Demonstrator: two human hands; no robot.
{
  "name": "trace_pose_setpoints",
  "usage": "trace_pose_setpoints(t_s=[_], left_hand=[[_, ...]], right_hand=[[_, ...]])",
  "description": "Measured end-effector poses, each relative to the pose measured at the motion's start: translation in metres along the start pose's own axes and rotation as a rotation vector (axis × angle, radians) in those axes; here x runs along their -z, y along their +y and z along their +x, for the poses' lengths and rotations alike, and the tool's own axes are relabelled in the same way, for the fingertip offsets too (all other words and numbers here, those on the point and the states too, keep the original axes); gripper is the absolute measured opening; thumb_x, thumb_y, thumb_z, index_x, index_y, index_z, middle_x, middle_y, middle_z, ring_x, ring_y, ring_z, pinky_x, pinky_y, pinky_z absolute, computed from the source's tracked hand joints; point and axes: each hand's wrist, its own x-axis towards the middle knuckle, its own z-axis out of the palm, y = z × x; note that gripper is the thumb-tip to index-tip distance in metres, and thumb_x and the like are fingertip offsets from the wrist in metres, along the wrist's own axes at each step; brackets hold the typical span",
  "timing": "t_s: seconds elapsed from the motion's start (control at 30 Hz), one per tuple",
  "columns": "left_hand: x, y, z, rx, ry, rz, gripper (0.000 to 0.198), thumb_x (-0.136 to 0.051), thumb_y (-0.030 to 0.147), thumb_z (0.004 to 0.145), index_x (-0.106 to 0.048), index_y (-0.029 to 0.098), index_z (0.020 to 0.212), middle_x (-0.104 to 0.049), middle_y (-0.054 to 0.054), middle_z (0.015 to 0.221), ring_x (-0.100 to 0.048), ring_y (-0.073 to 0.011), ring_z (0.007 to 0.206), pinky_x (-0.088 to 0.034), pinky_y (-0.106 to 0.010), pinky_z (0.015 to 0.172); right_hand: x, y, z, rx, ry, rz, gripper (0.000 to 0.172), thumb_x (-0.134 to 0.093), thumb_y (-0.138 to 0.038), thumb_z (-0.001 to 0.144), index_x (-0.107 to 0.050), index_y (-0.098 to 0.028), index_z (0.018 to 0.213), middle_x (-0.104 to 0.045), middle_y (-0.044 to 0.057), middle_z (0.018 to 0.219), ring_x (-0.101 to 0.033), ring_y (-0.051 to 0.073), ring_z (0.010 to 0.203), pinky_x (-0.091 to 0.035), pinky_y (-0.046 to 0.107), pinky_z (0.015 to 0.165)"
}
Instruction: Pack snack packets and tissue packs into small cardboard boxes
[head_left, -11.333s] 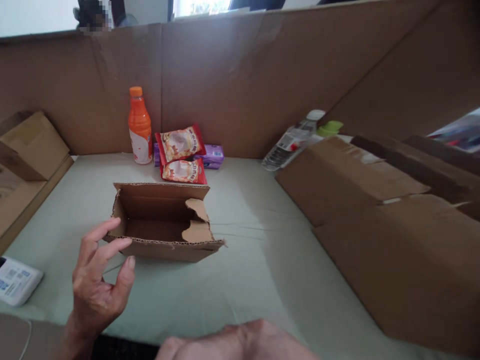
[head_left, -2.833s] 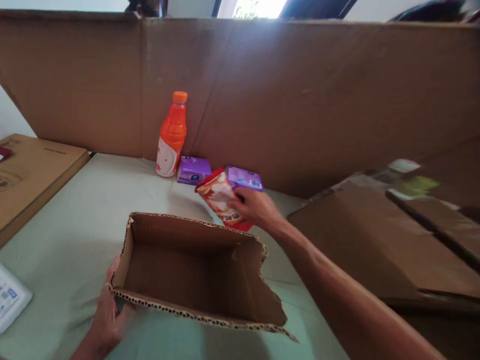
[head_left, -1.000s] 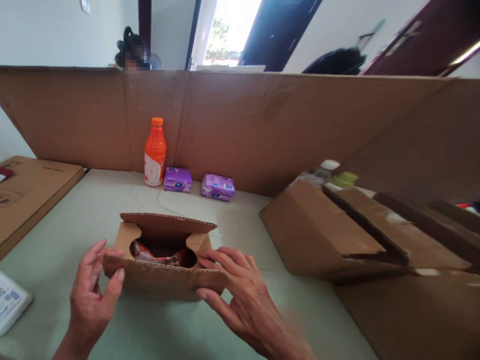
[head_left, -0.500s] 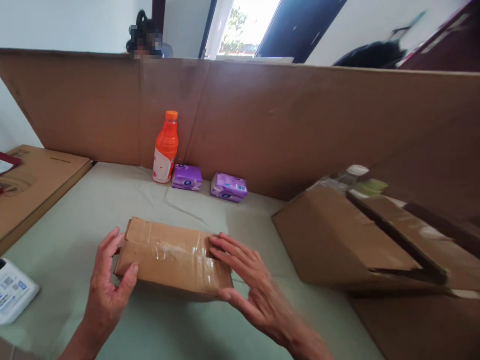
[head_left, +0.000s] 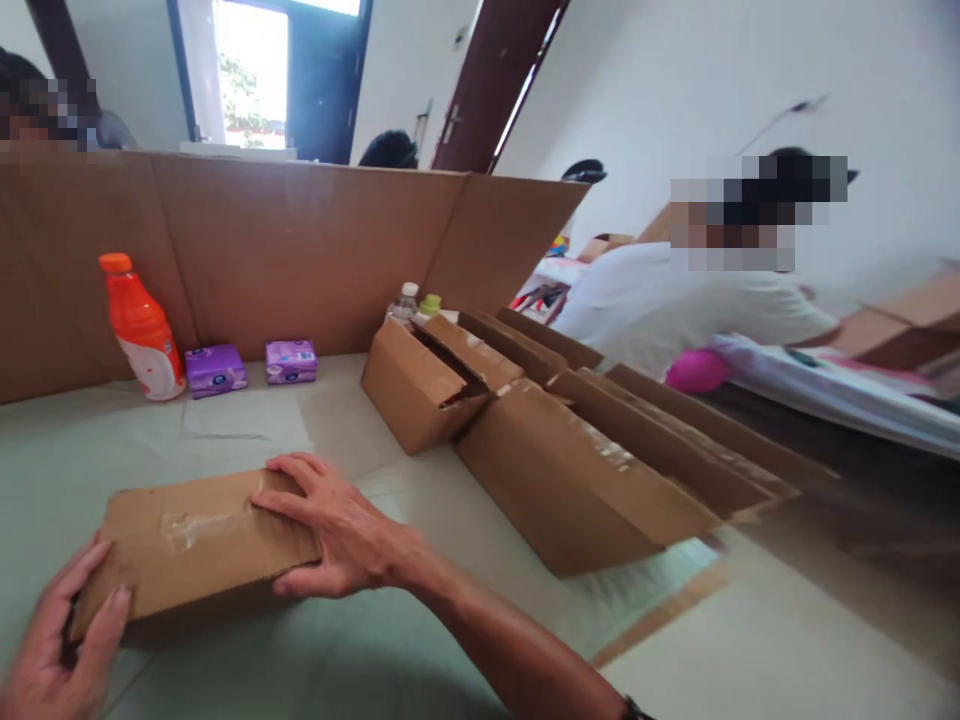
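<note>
A closed brown cardboard box (head_left: 199, 545) with clear tape on its top lies on the pale green cloth at the lower left. My left hand (head_left: 64, 640) grips its left end, thumb on the near side. At the right end, my right hand (head_left: 330, 525) holds the box with fingers over the top and the thumb at the near edge. Behind the box stand an orange bottle (head_left: 142, 330) and two purple packs, one (head_left: 216, 370) beside the bottle and another (head_left: 291, 361) farther right.
Open cardboard boxes (head_left: 555, 470) stand to the right, with a clear bottle (head_left: 405, 300) and a green-capped item behind. A tall cardboard panel (head_left: 300, 240) borders the back. A person in a white shirt (head_left: 660, 300) is beyond, at another table.
The view has swung right, so the box, bottle and packs appear farther left, and the open boxes and another person show fully. Both hands are now closed on the box's ends.
</note>
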Motion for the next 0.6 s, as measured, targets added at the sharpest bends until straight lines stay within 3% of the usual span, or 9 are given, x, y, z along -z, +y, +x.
trace_pose_setpoints(t_s=[0.07,0.17,0.27,0.33,0.47,0.6], left_hand=[[-0.027,0.026,0.003,0.030,-0.085,-0.026,0.045,-0.061,0.051,0.090,-0.062,0.032,0.131,-0.063,-0.008,0.136,-0.059,-0.0370,0.125,-0.042,-0.068,0.110],[-0.083,0.070,-0.003,-0.096,-0.211,-0.177,0.045,-0.054,0.046,0.096,-0.059,0.026,0.135,-0.062,-0.012,0.138,-0.059,-0.0336,0.129,-0.045,-0.061,0.110],[-0.138,0.108,-0.029,-0.177,-0.312,-0.288,0.062,-0.057,0.034,0.095,-0.036,0.024,0.153,-0.044,-0.018,0.155,-0.046,-0.0350,0.142,-0.040,-0.063,0.113],[-0.166,0.127,-0.054,-0.230,-0.386,-0.347,0.073,-0.059,0.026,0.093,-0.026,0.026,0.157,-0.030,-0.019,0.163,-0.035,-0.0369,0.148,-0.038,-0.066,0.113],[-0.207,0.151,-0.098,-0.283,-0.735,-0.436,0.088,-0.066,0.013,0.078,-0.030,0.025,0.157,-0.025,-0.018,0.165,-0.029,-0.0392,0.151,-0.040,-0.065,0.114],[-0.236,0.165,-0.107,-0.190,-1.020,-0.444,0.097,-0.067,0.010,0.068,-0.030,0.014,0.157,-0.025,-0.021,0.164,-0.022,-0.0389,0.152,-0.027,-0.060,0.122]], right_hand=[[0.011,-0.005,-0.040,-0.109,0.044,-0.040,0.079,-0.079,-0.057,0.072,-0.057,-0.021,0.139,-0.044,0.018,0.147,-0.040,0.035,0.135,-0.037,0.056,0.111],[0.027,-0.005,-0.110,-0.300,0.154,-0.181,0.071,-0.073,-0.051,0.080,-0.054,-0.023,0.142,-0.045,0.018,0.148,-0.043,0.037,0.134,-0.041,0.057,0.107],[0.035,-0.001,-0.173,-0.490,0.338,-0.423,0.068,-0.064,-0.051,0.088,-0.046,-0.025,0.148,-0.049,0.018,0.144,-0.051,0.036,0.128,-0.046,0.055,0.101],[0.035,0.002,-0.199,-0.613,0.464,-0.600,0.067,-0.059,-0.055,0.090,-0.043,-0.025,0.148,-0.052,0.018,0.140,-0.055,0.037,0.122,-0.047,0.056,0.097],[0.028,0.004,-0.212,-0.790,0.625,-0.826,0.070,-0.049,-0.059,0.095,-0.036,-0.020,0.151,-0.053,0.023,0.138,-0.052,0.044,0.124,-0.045,0.063,0.096],[0.021,0.006,-0.203,-0.807,0.682,-0.882,0.071,-0.042,-0.055,0.099,-0.026,-0.014,0.155,-0.048,0.028,0.142,-0.047,0.047,0.129,-0.047,0.064,0.092]])
